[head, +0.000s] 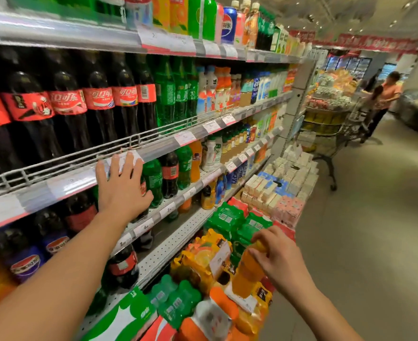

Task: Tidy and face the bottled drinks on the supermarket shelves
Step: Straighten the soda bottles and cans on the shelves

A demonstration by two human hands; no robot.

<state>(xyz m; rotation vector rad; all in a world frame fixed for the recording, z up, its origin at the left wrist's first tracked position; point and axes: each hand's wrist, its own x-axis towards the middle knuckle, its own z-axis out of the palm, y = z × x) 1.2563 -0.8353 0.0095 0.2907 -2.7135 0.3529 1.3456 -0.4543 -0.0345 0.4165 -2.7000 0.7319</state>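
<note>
Bright, even light falls from ceiling lamps [397, 22] overhead. White glare streaks the top shelf's plastic price rail [63, 30]. Wide-angle distortion bends the shelves near that rail. The cola bottles [63, 102] below it are soft, the far aisle blurred.

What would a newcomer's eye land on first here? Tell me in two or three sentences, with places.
First, the left hand laid flat against the shelf edge mid-frame, below a long row of dark cola bottles with red labels. Next, the right hand low on the right, gripping the cap end of an orange drink bottle over shrink-wrapped green and orange multipacks stacked on the floor.
</note>
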